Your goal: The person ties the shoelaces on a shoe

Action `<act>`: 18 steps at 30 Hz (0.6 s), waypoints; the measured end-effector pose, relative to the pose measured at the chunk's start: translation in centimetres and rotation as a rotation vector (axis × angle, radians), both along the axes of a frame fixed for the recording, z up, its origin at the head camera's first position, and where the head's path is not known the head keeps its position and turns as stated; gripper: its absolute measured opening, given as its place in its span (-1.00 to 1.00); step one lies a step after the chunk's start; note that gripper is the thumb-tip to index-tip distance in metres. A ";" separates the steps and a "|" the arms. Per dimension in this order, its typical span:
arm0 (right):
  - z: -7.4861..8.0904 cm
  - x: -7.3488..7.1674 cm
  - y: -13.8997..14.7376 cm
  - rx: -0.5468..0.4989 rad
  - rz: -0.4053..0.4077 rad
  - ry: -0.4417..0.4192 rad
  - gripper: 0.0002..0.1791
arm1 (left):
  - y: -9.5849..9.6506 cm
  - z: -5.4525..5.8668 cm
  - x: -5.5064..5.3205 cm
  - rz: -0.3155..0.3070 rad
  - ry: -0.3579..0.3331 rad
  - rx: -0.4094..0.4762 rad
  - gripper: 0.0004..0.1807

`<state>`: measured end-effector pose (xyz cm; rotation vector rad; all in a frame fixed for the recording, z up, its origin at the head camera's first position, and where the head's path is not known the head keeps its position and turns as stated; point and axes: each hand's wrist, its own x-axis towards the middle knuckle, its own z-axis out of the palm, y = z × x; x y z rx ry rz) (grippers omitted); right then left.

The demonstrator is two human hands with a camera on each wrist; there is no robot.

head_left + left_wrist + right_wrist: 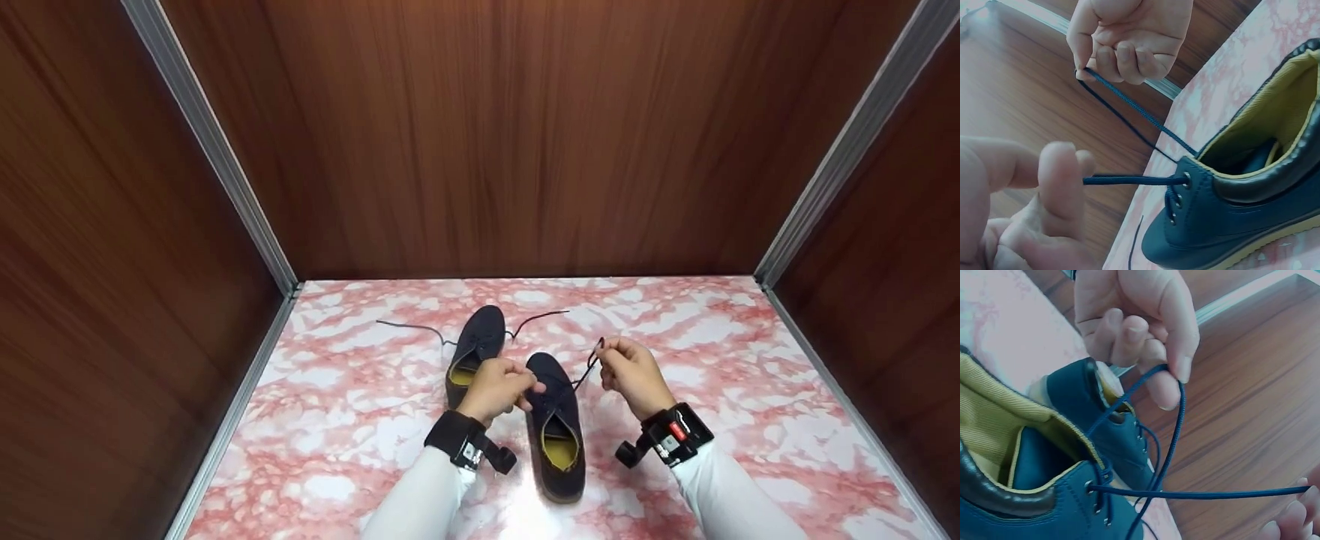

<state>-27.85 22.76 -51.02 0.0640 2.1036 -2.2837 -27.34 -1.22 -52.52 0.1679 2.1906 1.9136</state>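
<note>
Two dark blue lace-up shoes with yellow linings stand side by side, the right-hand shoe closer to the person. Over its left side my left hand pinches one of its laces between thumb and index finger, the lace bending at the fingertips. On the other side my right hand pinches the second lace, drawn straight out from the eyelet. Just left of it is the other shoe, partly covered by my left hand in the head view.
The other shoe's loose laces spread out to both sides on the red and white marbled surface. Brown wood-patterned panels with grey metal edge strips stand at the back, left and right.
</note>
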 end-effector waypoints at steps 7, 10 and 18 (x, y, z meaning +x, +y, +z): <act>1.2 -0.2 0.3 0.001 -0.025 0.041 -0.83 | 0.7 0.5 -0.4 -0.041 -0.013 0.043 -0.94; 1.7 -0.2 0.4 -0.002 -0.024 0.055 -0.82 | 1.2 0.6 -0.5 -0.029 0.000 0.068 -0.93; 2.9 -0.3 0.4 0.033 -0.020 0.102 -0.86 | 3.3 0.9 -1.1 -0.095 0.068 0.007 -0.92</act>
